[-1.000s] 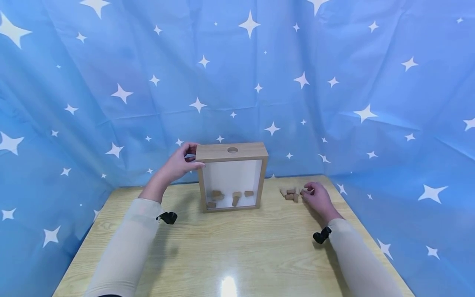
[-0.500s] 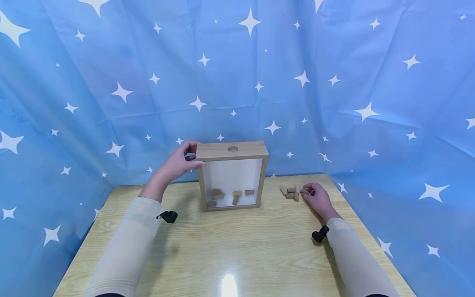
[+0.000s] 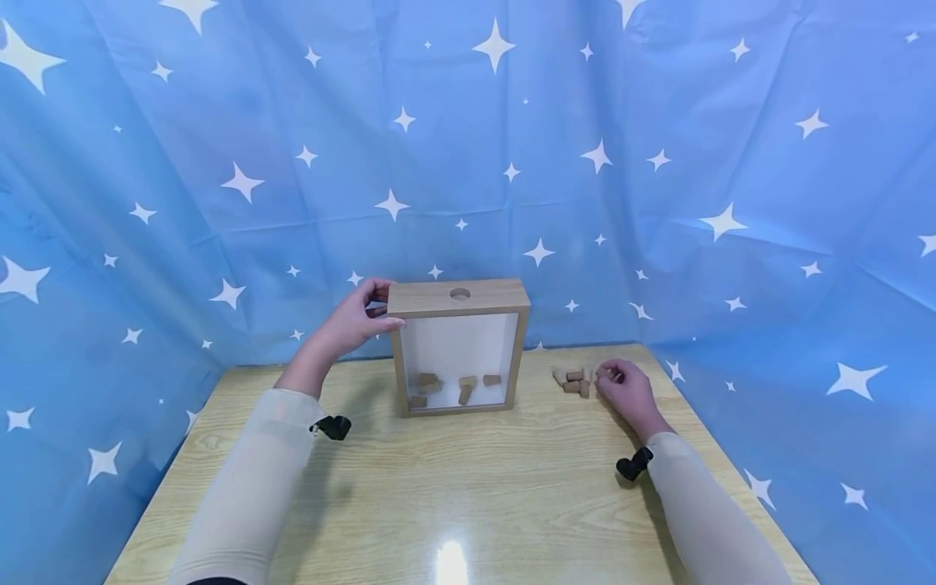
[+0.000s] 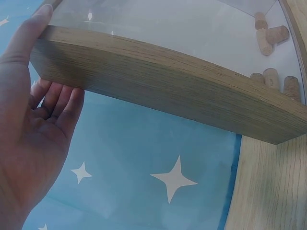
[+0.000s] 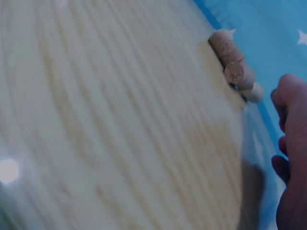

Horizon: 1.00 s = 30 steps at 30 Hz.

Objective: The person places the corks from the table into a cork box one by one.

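A shallow wooden box frame (image 3: 497, 301) with a clear front and a round hole in its top stands upright on the table. Several corks (image 3: 465, 395) lie at the bottom inside it. My left hand (image 3: 351, 323) grips the box's upper left corner; in the left wrist view, the thumb is at the front and the fingers reach behind the wooden side (image 4: 168, 86). On the right, my right hand (image 3: 630, 396) pinches a cork (image 3: 603, 373) at its fingertips, close beside a small pile of loose corks (image 3: 571, 387). The right wrist view hides the pinched cork.
The light wood table (image 3: 468, 479) ends at the back against a blue curtain (image 3: 468, 162) with white stars. The cork pile lies near the table's back right edge. A black wrist camera (image 3: 634, 464) sits on each wrist.
The right fingertips have closed on a cork at the right side of the pile and shifted slightly. The left hand and the box have stayed where they were.
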{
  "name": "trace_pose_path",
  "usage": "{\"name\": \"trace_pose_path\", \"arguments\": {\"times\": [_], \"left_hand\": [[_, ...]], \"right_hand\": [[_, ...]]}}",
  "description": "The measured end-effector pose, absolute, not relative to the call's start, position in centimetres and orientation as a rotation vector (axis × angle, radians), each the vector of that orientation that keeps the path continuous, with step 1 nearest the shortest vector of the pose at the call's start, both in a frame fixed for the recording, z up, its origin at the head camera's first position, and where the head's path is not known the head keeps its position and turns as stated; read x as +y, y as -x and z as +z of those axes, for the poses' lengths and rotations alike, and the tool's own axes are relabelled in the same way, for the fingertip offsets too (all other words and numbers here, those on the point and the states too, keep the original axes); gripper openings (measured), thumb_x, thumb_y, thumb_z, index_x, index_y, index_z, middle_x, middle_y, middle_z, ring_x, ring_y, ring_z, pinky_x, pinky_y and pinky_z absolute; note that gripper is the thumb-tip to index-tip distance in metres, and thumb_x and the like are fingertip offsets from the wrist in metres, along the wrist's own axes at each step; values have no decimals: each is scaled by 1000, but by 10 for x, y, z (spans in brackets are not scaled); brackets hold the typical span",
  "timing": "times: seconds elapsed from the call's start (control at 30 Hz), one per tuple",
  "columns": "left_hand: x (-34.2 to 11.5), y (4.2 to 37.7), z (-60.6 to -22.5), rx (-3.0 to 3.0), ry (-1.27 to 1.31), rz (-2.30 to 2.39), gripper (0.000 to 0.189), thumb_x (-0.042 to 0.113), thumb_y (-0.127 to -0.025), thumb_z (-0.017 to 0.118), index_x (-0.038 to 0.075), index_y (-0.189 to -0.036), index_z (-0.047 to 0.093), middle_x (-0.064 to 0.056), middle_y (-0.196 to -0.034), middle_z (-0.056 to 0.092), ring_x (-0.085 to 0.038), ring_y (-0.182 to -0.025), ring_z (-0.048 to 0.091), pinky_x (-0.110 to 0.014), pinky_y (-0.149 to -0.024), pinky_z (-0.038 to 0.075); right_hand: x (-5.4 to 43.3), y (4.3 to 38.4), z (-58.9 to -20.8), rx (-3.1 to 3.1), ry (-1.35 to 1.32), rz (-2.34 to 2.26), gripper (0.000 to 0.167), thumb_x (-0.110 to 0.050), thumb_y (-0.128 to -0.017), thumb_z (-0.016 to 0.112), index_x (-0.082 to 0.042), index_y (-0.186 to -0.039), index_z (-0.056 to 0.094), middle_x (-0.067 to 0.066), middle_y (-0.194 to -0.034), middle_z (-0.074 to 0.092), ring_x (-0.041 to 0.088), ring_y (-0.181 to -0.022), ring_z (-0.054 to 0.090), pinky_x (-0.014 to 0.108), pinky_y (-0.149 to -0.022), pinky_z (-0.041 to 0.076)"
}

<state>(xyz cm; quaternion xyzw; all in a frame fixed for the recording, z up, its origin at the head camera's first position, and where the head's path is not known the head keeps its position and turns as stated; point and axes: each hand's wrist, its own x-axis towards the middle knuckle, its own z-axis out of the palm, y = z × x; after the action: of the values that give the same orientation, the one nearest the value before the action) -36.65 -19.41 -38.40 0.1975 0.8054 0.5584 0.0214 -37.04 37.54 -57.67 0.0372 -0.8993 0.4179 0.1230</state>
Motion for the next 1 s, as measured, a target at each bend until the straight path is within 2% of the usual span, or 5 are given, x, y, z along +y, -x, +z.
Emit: {"name": "trace_pose_path", "arguments": {"times": [0.23,0.33,0.53,0.77,1.0], "left_hand": [[-195,367,-383,2500,-597,1737,76,19,-98,88,8,-160,44,-18,-154,50,-44,-151,49,-59,-118,49],[-194,367,-383,2506,-595,1729,77,20,-98,89,9,-160,45,-17,-154,50,-44,-150,49,-59,-118,49],[-194,366,-382,2515,-601,1711,78,22,-98,89,9,-160,44,-17,-154,50,-44,-150,50,-59,-118,50],[-193,366,-381,2520,-607,1715,75,14,-100,85,7,-161,43,-19,-154,50,-45,-150,49,-61,-117,49],[-193,367,-384,2511,-607,1710,79,23,-98,89,8,-161,43,-18,-154,50,-44,-150,50,-60,-117,50]], "right_hand": [[363,375,-557,-2549,-85,1311,44,-38,-114,65,-3,-140,69,13,-113,64,26,-98,56,31,-70,52],[358,377,-548,-2532,-119,1289,41,-33,-113,66,-2,-139,71,13,-110,65,25,-95,57,29,-67,52],[349,377,-523,-2526,-218,1211,37,-31,-111,70,-3,-134,74,12,-109,68,23,-92,58,27,-69,51],[327,371,-487,-2476,-362,1198,34,-25,-110,73,-1,-134,75,10,-104,67,24,-85,57,28,-67,48],[307,367,-456,-2420,-464,1160,27,-17,-108,75,-5,-132,77,8,-101,65,23,-79,54,27,-65,45]]}}
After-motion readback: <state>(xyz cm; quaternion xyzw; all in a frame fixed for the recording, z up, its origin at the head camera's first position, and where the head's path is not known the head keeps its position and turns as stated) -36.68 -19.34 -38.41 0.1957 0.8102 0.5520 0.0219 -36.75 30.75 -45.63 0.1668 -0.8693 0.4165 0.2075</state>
